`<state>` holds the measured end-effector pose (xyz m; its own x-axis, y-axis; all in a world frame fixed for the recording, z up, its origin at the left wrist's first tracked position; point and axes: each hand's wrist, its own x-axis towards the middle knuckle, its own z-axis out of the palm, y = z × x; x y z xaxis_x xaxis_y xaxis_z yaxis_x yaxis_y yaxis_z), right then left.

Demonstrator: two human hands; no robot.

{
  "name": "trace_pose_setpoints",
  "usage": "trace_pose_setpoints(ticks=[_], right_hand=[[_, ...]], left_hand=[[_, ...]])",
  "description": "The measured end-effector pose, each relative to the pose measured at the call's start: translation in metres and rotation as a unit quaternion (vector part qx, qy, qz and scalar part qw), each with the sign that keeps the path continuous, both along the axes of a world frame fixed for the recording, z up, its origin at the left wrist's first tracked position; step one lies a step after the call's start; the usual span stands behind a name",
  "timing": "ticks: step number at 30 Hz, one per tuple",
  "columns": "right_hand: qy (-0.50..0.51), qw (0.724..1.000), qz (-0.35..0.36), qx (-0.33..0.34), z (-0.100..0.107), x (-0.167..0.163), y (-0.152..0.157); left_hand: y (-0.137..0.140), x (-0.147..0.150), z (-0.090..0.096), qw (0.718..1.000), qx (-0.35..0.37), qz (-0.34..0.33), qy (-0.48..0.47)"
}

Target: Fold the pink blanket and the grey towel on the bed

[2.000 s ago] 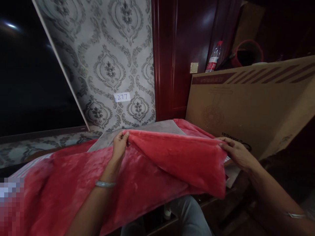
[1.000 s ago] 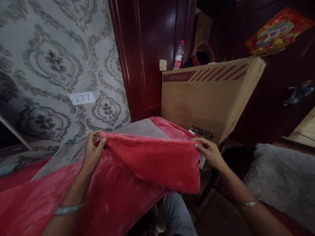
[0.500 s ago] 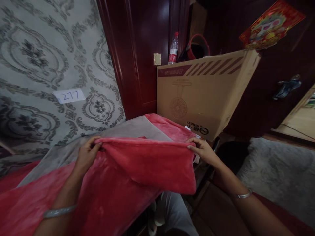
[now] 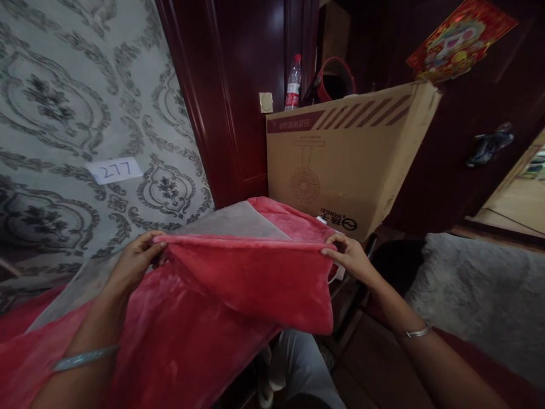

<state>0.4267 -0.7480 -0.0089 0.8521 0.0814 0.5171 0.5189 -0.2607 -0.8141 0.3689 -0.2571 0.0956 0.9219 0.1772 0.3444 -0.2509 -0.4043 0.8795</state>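
A plush red and grey blanket (image 4: pixel 238 278) spreads across the lower left and middle of the head view. My left hand (image 4: pixel 138 258) pinches its upper edge at the left. Toward the right corner, my right hand (image 4: pixel 347 255) grips the same edge between thumb and fingers. The edge is pulled nearly straight between both hands, and a red flap hangs down from it toward my knees. Behind the flap lies the blanket's grey part, with another red portion beside the box.
A large cardboard box (image 4: pixel 336 165) stands behind the blanket, with a red-capped bottle (image 4: pixel 293 85) at its top left. A grey fluffy cover (image 4: pixel 477 301) lies at the right. A paper marked 277 (image 4: pixel 114 170) is on the patterned wall. My legs (image 4: pixel 304 369) are below.
My left hand has moved left along with the blanket's edge, and the stretch between my hands is slightly longer. Both hands keep their hold. The view has shifted a little.
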Motion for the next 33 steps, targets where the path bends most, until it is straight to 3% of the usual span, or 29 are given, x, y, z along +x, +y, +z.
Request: trace_pose_setpoints(ticks=[6, 8, 12, 14, 17, 21, 25, 29, 33], right_hand=[[-0.032, 0.999, -0.024, -0.005, -0.004, -0.002, -0.004], [-0.019, 0.999, -0.024, -0.012, -0.012, 0.001, -0.012], [0.076, 0.987, 0.053, -0.13, -0.029, 0.009, -0.026], [0.084, 0.979, 0.08, -0.167, -0.025, 0.01, -0.02], [0.036, 0.985, 0.103, -0.134, 0.004, 0.004, 0.015], [-0.047, 0.977, 0.198, -0.064, 0.056, -0.003, 0.091], [-0.069, 0.975, 0.211, -0.026, 0.085, -0.004, 0.139], [-0.056, 0.989, 0.128, 0.049, 0.115, -0.006, 0.116], [-0.125, 0.983, -0.057, 0.118, 0.165, -0.006, 0.049]], left_hand=[[-0.013, 0.01, 0.008, 0.995, 0.088, 0.014, 0.04], [-0.022, 0.015, 0.008, 0.993, 0.111, 0.034, 0.007], [-0.053, 0.022, 0.011, 0.975, 0.187, 0.024, -0.115], [-0.076, 0.024, 0.014, 0.964, 0.223, -0.008, -0.145], [-0.116, 0.023, 0.02, 0.949, 0.246, -0.072, -0.184], [-0.168, 0.015, 0.031, 0.925, 0.255, -0.147, -0.24], [-0.188, 0.006, 0.041, 0.921, 0.233, -0.154, -0.271], [-0.16, 0.012, 0.027, 0.944, 0.177, -0.173, -0.22], [-0.109, 0.035, -0.022, 0.97, 0.169, -0.132, -0.11]])
